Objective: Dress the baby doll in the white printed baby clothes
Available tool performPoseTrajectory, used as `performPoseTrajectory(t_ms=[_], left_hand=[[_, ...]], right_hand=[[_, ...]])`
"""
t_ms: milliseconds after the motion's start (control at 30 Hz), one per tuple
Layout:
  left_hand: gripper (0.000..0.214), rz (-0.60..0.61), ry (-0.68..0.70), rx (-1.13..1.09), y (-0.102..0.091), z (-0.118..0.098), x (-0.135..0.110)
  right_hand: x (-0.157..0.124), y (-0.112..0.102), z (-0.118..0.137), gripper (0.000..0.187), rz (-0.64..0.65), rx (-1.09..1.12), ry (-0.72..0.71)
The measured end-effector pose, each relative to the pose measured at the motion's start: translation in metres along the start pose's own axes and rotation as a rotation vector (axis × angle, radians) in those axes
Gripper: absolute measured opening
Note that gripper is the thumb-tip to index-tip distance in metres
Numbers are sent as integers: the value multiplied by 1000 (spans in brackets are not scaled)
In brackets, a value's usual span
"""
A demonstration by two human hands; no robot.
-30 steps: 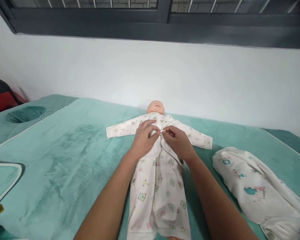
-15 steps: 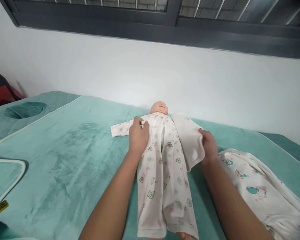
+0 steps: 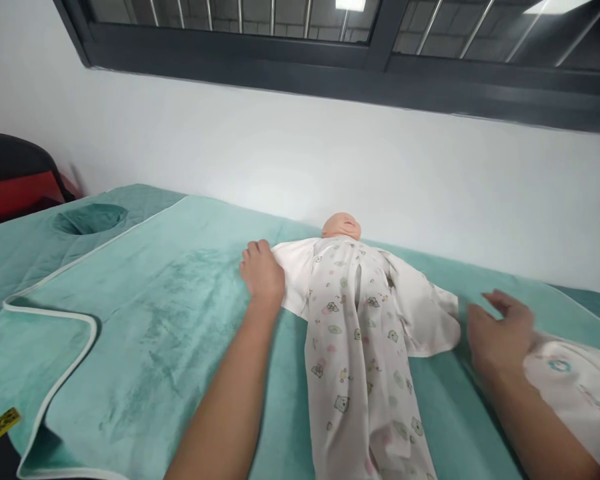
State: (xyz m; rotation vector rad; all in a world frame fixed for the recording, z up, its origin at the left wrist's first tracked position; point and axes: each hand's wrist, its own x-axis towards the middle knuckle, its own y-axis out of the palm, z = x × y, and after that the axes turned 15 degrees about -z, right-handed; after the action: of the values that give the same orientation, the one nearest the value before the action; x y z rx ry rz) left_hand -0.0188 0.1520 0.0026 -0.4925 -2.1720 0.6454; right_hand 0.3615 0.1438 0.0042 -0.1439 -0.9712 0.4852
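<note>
A doll lies on its back, dressed in a white romper with small bear prints; its front shows a narrow opening. The plain white inner side of the top's flap is spread over the arm at image left. My left hand is closed at that flap's outer edge, its fingers curled, and covers the sleeve end. At image right another white flap lies spread over the other arm. Just beyond its edge my right hand hovers, slightly blurred, fingers apart and holding nothing.
A green padded mat with white piping covers the surface, with a round hollow at far left. White printed cloth lies at right. Behind are a white wall, a barred window and a red-and-black object.
My left hand has moved outward, spreading the left flap over the sleeve. The right hand has let go of its flap, which now lies flatter, and moved right. The view has shifted left.
</note>
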Motion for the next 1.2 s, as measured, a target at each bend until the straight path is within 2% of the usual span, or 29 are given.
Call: performPoseTrajectory(t_ms=[33,67,100,133,200,267,333,400,467,533,700,833,967,1067,1200], left_hand=[[30,-22,91,-5,2,-8,-3],[31,-33,188,-25,5,-17,-7],[30,-24,291,-52,9,-25,-10],[28,3,375,-82,14,-32,-12],[26,97,460,-115,27,-40,-12],[27,186,457,-82,39,-41,-7],[27,255,407,-20,48,-36,2],[27,307,343,31,52,-30,12],[26,336,277,56,52,-24,21],[27,332,223,60,51,-20,28],[27,335,182,24,51,-16,32],[28,341,160,10,53,-15,32],[29,352,145,-1,55,-15,32],[30,338,138,-22,52,-15,31],[32,265,144,-89,42,-14,24]], right_hand=[[-2,4,16,31,-31,19,-40],[-5,10,35,33,-7,63,-78],[-7,17,56,35,79,129,-137],[-10,26,79,34,241,191,-146],[-14,52,124,32,512,261,-251],[-17,83,164,32,726,222,-444],[-19,114,191,30,837,125,-633],[-18,140,207,26,940,0,-760],[-16,155,212,25,1015,-78,-849],[-13,161,210,28,1047,-93,-896],[-10,165,207,36,1116,-32,-922],[-16,179,217,39,1213,18,-963],[-22,190,223,39,1279,-30,-980],[-20,188,223,41,1260,-47,-1027],[-11,174,221,43,1179,-81,-1126]])
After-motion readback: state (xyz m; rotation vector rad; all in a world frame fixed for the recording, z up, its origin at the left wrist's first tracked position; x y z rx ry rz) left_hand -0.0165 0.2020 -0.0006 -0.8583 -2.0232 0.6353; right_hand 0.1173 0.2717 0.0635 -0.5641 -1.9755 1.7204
